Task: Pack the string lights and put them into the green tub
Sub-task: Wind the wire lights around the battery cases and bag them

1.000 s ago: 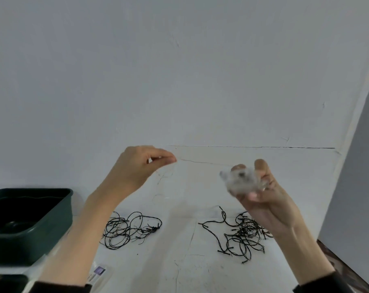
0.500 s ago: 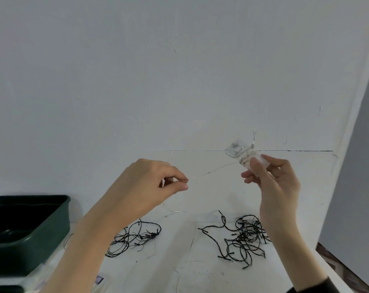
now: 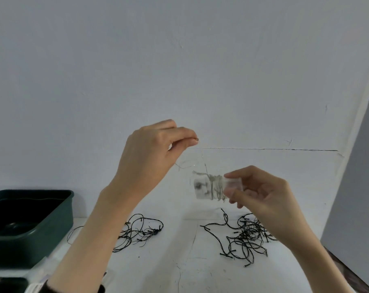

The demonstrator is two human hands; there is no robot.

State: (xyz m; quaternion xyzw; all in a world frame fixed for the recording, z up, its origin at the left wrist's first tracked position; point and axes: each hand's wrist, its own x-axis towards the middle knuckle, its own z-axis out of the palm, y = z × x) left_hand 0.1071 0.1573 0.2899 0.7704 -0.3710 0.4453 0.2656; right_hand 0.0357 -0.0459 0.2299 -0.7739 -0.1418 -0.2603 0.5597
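My right hand [image 3: 261, 193] holds a small clear battery box [image 3: 209, 188] in its fingertips, with thin silver wire wound round the box's middle. My left hand [image 3: 151, 157] is raised higher and to the left, pinching the loose end of that thin wire [image 3: 189, 163] between thumb and forefinger. Two tangles of black string lights lie on the white table: one bundle [image 3: 141, 231] behind my left forearm, another bundle [image 3: 244, 235] under my right hand. The green tub [image 3: 52, 214] stands at the far left, dark inside.
A white wall rises right behind the table [image 3: 179, 267]. A grey panel [image 3: 356, 197] closes off the right side. At the bottom left lie another dark container [image 3: 8, 285] and a white packet edge.
My right hand has dropped lower and turned the clear box sideways. My left hand has risen and moved right, drawing the thin wire up above the box.
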